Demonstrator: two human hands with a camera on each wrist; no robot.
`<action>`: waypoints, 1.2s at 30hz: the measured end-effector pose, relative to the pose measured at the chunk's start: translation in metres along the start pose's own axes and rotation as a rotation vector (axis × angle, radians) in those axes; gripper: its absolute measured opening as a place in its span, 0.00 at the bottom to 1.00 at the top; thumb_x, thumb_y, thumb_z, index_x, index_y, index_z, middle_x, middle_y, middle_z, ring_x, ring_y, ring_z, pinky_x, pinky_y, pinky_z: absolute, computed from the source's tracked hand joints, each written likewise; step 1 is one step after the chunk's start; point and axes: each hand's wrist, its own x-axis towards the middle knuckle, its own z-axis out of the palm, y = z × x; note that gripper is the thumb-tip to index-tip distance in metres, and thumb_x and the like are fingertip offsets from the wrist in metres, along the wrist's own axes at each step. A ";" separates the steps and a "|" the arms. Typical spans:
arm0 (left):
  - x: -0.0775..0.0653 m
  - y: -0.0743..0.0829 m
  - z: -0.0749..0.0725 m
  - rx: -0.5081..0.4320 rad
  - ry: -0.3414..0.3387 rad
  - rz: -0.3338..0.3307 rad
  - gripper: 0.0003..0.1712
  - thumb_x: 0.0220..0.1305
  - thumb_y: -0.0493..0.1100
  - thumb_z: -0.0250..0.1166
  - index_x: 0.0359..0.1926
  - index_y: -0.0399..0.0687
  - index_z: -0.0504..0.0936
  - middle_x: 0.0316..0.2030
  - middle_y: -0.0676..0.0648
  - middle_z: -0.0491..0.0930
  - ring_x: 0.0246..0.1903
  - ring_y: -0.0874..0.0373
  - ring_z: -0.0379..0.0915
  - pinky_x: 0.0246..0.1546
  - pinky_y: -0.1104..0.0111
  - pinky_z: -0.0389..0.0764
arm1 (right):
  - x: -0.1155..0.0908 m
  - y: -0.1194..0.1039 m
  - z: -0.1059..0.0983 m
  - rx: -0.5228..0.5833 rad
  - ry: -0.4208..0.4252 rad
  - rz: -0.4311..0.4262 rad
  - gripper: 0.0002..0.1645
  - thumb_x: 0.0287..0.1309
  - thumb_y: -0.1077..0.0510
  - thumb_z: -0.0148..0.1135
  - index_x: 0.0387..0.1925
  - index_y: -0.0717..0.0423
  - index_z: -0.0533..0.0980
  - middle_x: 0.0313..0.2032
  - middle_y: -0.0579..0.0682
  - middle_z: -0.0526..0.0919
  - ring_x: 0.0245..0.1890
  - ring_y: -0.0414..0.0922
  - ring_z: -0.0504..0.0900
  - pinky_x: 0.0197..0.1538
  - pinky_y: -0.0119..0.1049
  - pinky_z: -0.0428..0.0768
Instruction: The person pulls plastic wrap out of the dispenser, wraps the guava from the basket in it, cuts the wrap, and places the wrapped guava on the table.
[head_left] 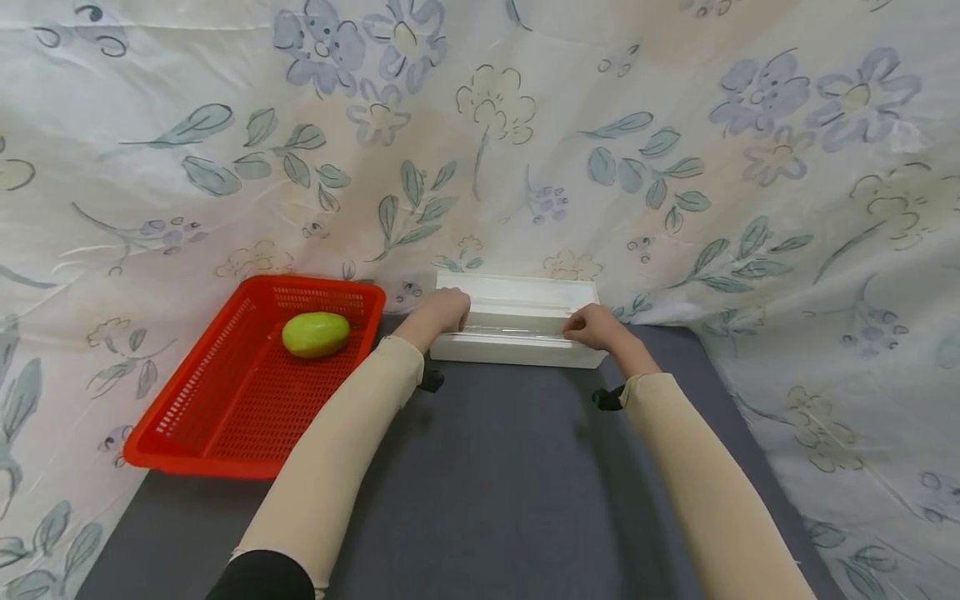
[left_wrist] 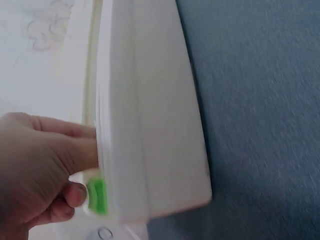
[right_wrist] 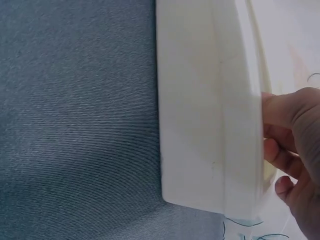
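A long white cling film dispenser (head_left: 517,352) stands at the far end of the table with its lid (head_left: 517,287) raised. A shiny strip of clear cling film (head_left: 517,331) runs along its opening between both hands. My left hand (head_left: 446,310) is at the dispenser's left end, fingers curled at the film behind the front wall. At the right end, my right hand (head_left: 594,326) pinches the film with thumb and fingers. In both wrist views the fingertips are partly hidden by the wall. A green piece (left_wrist: 96,196) shows beside the left fingers.
A red plastic basket (head_left: 225,417) sits on the left of the dark grey table (head_left: 495,483), holding a green, oval fruit or vegetable (head_left: 316,335). A flowered cloth (head_left: 525,167) hangs behind the table and along its sides.
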 end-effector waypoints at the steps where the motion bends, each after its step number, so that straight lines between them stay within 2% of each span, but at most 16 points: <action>1: -0.001 -0.003 0.000 -0.017 0.007 -0.003 0.08 0.67 0.31 0.70 0.32 0.45 0.91 0.32 0.49 0.88 0.27 0.58 0.70 0.35 0.66 0.77 | 0.000 0.000 -0.002 0.001 -0.005 0.002 0.12 0.72 0.60 0.66 0.48 0.65 0.88 0.42 0.57 0.91 0.38 0.49 0.85 0.45 0.46 0.83; 5: -0.006 -0.014 0.002 -0.109 0.049 -0.012 0.04 0.68 0.36 0.72 0.40 0.45 0.93 0.40 0.48 0.90 0.34 0.55 0.78 0.45 0.62 0.83 | 0.000 -0.001 -0.008 -0.061 -0.030 0.018 0.12 0.73 0.59 0.64 0.43 0.65 0.89 0.33 0.54 0.90 0.30 0.46 0.80 0.38 0.41 0.79; 9: -0.014 -0.022 0.005 -0.238 0.074 -0.019 0.06 0.69 0.37 0.71 0.41 0.44 0.94 0.38 0.46 0.89 0.35 0.53 0.77 0.45 0.60 0.83 | 0.002 -0.001 -0.010 -0.153 -0.030 0.020 0.15 0.74 0.56 0.63 0.36 0.63 0.88 0.25 0.50 0.84 0.25 0.44 0.75 0.33 0.37 0.74; 13: -0.021 -0.032 0.010 -0.363 0.109 -0.039 0.08 0.70 0.38 0.70 0.44 0.43 0.94 0.40 0.46 0.91 0.37 0.53 0.80 0.48 0.59 0.84 | -0.001 0.002 -0.011 -0.120 -0.004 -0.007 0.12 0.73 0.58 0.66 0.37 0.63 0.88 0.29 0.52 0.86 0.28 0.45 0.77 0.34 0.37 0.76; 18: -0.026 -0.038 0.021 -0.497 0.162 -0.091 0.13 0.72 0.40 0.69 0.53 0.43 0.92 0.50 0.44 0.90 0.51 0.48 0.84 0.57 0.54 0.83 | -0.004 0.007 -0.011 -0.061 0.007 -0.019 0.10 0.71 0.63 0.66 0.45 0.66 0.88 0.40 0.58 0.90 0.37 0.49 0.85 0.42 0.44 0.83; 21: -0.027 -0.041 0.030 -0.568 0.209 -0.123 0.13 0.73 0.42 0.69 0.54 0.44 0.92 0.53 0.44 0.90 0.55 0.47 0.83 0.58 0.53 0.81 | -0.005 0.006 -0.006 -0.138 0.034 -0.023 0.11 0.71 0.62 0.64 0.42 0.66 0.88 0.36 0.57 0.90 0.34 0.49 0.85 0.41 0.45 0.83; 25: -0.026 -0.045 0.043 -0.664 0.288 -0.150 0.14 0.72 0.45 0.70 0.53 0.47 0.92 0.53 0.44 0.89 0.56 0.46 0.82 0.60 0.52 0.80 | -0.010 0.006 0.006 -0.220 0.124 -0.002 0.15 0.74 0.58 0.63 0.34 0.64 0.87 0.26 0.53 0.85 0.25 0.46 0.79 0.35 0.44 0.79; 27: -0.026 -0.045 0.048 -0.712 0.320 -0.162 0.14 0.72 0.46 0.71 0.54 0.47 0.92 0.54 0.44 0.89 0.57 0.46 0.81 0.61 0.52 0.80 | -0.015 0.010 0.009 -0.166 0.156 0.034 0.16 0.75 0.55 0.63 0.37 0.64 0.87 0.28 0.55 0.86 0.28 0.49 0.81 0.36 0.46 0.80; 30: -0.027 -0.044 0.053 -0.770 0.359 -0.181 0.14 0.72 0.45 0.71 0.54 0.47 0.92 0.55 0.43 0.87 0.58 0.46 0.78 0.62 0.53 0.78 | -0.019 0.016 0.011 -0.053 0.175 0.072 0.16 0.74 0.53 0.66 0.46 0.63 0.88 0.38 0.57 0.90 0.38 0.52 0.86 0.43 0.48 0.83; 32: -0.029 -0.042 0.054 -0.801 0.376 -0.195 0.14 0.72 0.45 0.72 0.53 0.46 0.92 0.56 0.42 0.86 0.58 0.45 0.77 0.62 0.52 0.77 | -0.021 0.020 0.008 0.014 0.162 0.079 0.15 0.73 0.54 0.67 0.48 0.62 0.89 0.43 0.58 0.91 0.43 0.55 0.87 0.47 0.50 0.84; 36: -0.030 -0.039 0.055 -0.830 0.390 -0.203 0.14 0.71 0.45 0.72 0.53 0.45 0.92 0.55 0.42 0.87 0.58 0.45 0.77 0.62 0.52 0.77 | -0.021 0.026 0.000 0.051 0.117 0.056 0.13 0.73 0.58 0.67 0.47 0.63 0.89 0.45 0.60 0.91 0.45 0.57 0.87 0.49 0.52 0.84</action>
